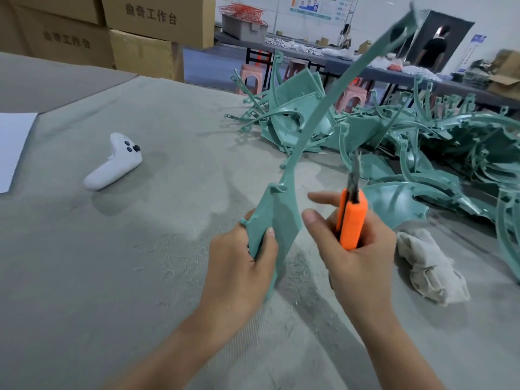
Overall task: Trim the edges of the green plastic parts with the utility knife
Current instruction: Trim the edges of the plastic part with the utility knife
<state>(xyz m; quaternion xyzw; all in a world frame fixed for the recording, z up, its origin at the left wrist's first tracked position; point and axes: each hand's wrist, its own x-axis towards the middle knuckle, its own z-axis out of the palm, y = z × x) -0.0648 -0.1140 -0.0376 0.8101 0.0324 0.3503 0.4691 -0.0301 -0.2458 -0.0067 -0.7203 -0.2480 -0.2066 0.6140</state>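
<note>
My left hand point(242, 266) grips the wide lower end of a long green plastic part point(284, 198), which stands upright and curves up and away to the top right. My right hand point(357, 249) holds an orange utility knife point(351, 218) with its blade pointing up, just right of the part and not touching it. The thumb and forefinger of that hand stick out towards the part's edge. A large heap of green plastic parts point(394, 136) lies on the table behind and to the right.
The grey cloth-covered table point(140, 263) carries plastic shavings near my hands. A white game controller point(115, 163) lies at the left, a white sheet point(11, 147) at the far left edge, a crumpled rag point(430, 266) at the right. Cardboard boxes point(140, 32) stand behind.
</note>
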